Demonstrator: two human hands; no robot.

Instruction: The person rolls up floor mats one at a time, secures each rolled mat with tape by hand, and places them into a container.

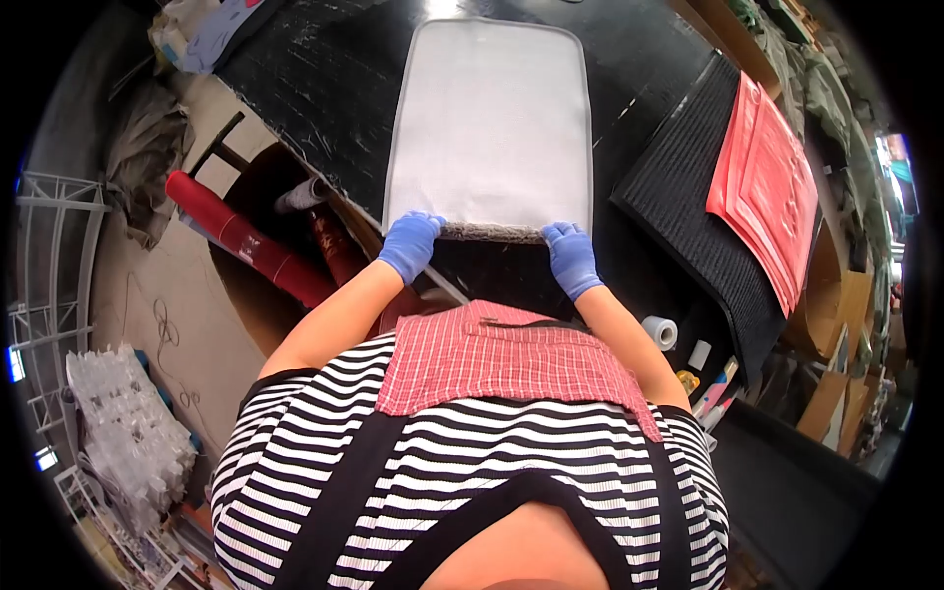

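Mat: one pale grey rectangular mat (pixel 492 118) with rounded corners and a narrow stitched border; its upper face is smooth and flat, and the near edge is turned up to show a darker, shaggy pile underside.
Mat position: lies flat on the counter (pixel 315 88), stretching away from both hands, its near edge held between them.
Left hand: one left hand (pixel 410 244) in a blue glove, fingers curled and pinching the near left corner of the mat.
Right hand: one right hand (pixel 570 256) in a blue glove, fingers curled over the near right corner of the mat, gripping the rolled edge.
Counter: one black, scuffed surface, beneath and around the mat.
Ribbed mat: one black ribbed mat (pixel 678 206), coarse and rectangular, to the right of the right hand.
Red sheets: a small stack of red embossed sheets (pixel 772 187), count not clear, lying on the far side of the ribbed mat, well right of the right hand.
Tape roll: one white tape roll (pixel 661 331), cylindrical, near the right forearm.
Red roll: one long red roll (pixel 246 241), lying below and left of the left hand.
Apron: one red checked cloth apron (pixel 492 359) over a black-and-white striped top.
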